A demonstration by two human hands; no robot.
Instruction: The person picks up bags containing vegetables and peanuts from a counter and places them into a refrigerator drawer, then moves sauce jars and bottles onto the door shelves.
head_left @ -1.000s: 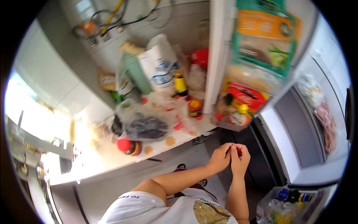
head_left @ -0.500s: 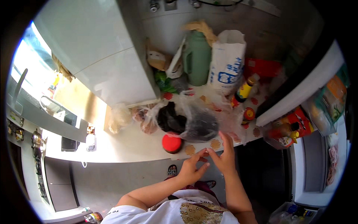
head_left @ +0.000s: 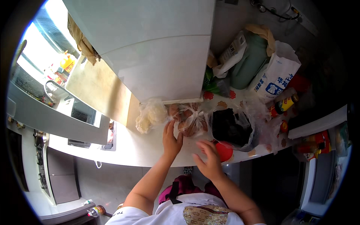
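Observation:
My left hand (head_left: 172,143) reaches over the counter with fingers stretched and apart. Its fingertips are at the near edge of a knotted clear plastic bag (head_left: 192,119) holding reddish-brown round pieces; whether they touch it is hard to tell. Left of that bag sits another clear bag (head_left: 151,115) with pale contents. My right hand (head_left: 210,159) hovers at the counter's front edge, fingers spread and holding nothing, close beside a jar with a red lid (head_left: 224,152). Behind the jar stands a plastic bag lined with black plastic (head_left: 230,128), its top open.
A green thermos jug (head_left: 249,62), a white paper sack (head_left: 276,73) and a yellow-labelled bottle (head_left: 287,104) stand at the back right. A tall white cabinet (head_left: 161,63) rises behind the bags. On the right, an open fridge door (head_left: 318,122) carries packages. A sink lies left.
My view has swung left. My hands, earlier close together in front of the black-lined bag, have moved left and apart; the left is now at the bag of reddish-brown pieces.

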